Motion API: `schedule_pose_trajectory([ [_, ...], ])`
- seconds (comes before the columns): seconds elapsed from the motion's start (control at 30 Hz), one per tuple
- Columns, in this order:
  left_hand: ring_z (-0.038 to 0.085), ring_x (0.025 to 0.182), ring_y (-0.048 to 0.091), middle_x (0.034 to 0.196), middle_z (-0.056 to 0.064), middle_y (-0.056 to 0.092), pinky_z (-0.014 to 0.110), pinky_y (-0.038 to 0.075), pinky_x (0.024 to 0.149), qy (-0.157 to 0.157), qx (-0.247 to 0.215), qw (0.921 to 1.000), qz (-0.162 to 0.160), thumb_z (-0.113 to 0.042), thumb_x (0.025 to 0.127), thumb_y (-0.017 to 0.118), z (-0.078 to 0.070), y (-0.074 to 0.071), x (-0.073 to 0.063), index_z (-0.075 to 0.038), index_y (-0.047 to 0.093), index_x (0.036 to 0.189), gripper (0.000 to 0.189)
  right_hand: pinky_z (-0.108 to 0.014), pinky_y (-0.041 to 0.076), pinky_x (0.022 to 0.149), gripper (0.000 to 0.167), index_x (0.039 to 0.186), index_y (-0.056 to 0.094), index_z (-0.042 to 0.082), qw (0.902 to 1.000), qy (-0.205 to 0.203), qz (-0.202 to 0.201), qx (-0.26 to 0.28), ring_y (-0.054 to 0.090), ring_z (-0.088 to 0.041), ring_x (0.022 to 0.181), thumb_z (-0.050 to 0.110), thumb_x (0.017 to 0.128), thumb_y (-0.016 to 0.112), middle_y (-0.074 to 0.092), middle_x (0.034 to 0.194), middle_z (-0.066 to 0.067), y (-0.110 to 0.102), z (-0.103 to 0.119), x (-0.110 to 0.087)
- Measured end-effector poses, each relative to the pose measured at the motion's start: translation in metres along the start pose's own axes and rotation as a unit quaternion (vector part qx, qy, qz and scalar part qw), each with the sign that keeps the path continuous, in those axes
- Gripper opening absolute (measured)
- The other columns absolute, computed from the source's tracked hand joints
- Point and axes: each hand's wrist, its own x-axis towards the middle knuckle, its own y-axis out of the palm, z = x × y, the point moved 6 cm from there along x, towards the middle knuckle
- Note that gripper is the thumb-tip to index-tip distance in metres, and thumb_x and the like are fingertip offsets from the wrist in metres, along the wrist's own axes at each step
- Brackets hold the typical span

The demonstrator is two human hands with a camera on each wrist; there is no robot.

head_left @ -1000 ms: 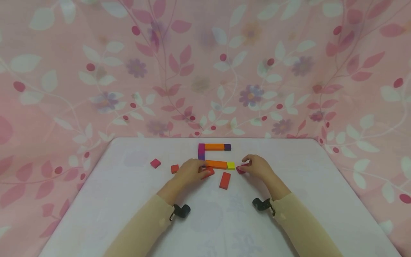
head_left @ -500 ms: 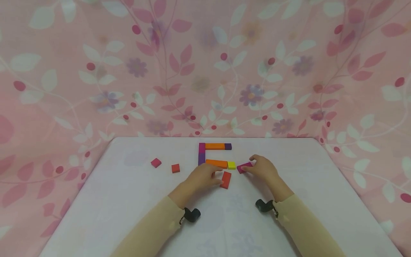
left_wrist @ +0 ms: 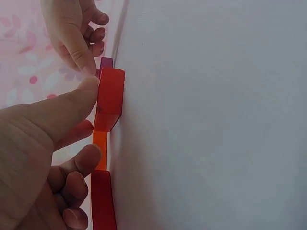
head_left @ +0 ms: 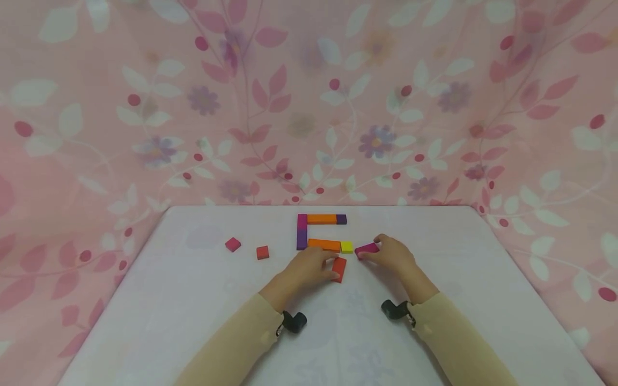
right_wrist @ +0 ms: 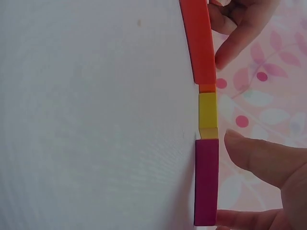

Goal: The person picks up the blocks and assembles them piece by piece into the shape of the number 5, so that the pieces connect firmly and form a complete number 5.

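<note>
Your left hand (head_left: 305, 266), half-closed, pinched the red block (head_left: 340, 268). At that block's two o'clock, your right hand (head_left: 397, 256), likewise half-closed, pinched the magenta block (head_left: 367, 249).

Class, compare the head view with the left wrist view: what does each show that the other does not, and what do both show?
Only the head view: the yellow cube, the dark purple cube and, off to the left, the red cube and the pinkish-red cube.

Only the left wrist view: a dark red block, apparently hidden by the left hand in the head view.

Both: the left hand, the right hand, the orange-red block, the magenta block, the white table and the flowered backdrop.
</note>
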Motion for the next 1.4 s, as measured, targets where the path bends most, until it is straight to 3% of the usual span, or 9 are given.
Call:
schedule_pose_trajectory([
  [0.47,0.018,0.124,0.055,0.132,-0.006,0.064,0.041,0.044,0.105,-0.008,0.006,0.9999,0.007,-0.051,0.085,0.075,0.000,0.001,0.000,-0.026,0.061,0.139,0.061,-0.047,0.051,0.085,0.068,0.128,0.056,0.001,1.0000,-0.004,-0.001,-0.005,0.058,-0.032,0.095,0.047,0.083,0.078,0.065,0.112,-0.018,0.003,0.005,0.001],
  [0.87,0.018,0.116,0.057,0.124,-0.006,0.067,0.041,0.046,0.103,0.008,0.047,0.9988,0.007,-0.053,0.085,0.075,0.003,0.003,-0.008,-0.028,0.063,0.137,0.059,-0.046,0.053,0.085,0.070,0.128,0.056,0.001,0.9995,0.015,0.025,0.012,0.056,-0.032,0.100,0.044,0.080,0.083,0.063,0.112,-0.017,0.004,0.004,-0.005],
  [1.4,0.017,0.115,0.058,0.123,-0.008,0.068,0.039,0.051,0.095,0.000,0.027,0.9992,0.029,-0.053,0.084,0.075,0.001,0.007,-0.026,-0.034,0.059,0.141,0.062,-0.044,0.054,0.083,0.066,0.123,0.061,0.006,0.9988,-0.020,0.041,0.018,0.057,-0.026,0.095,0.043,0.075,0.087,0.064,0.104,-0.010,0.015,0.012,-0.016],
])
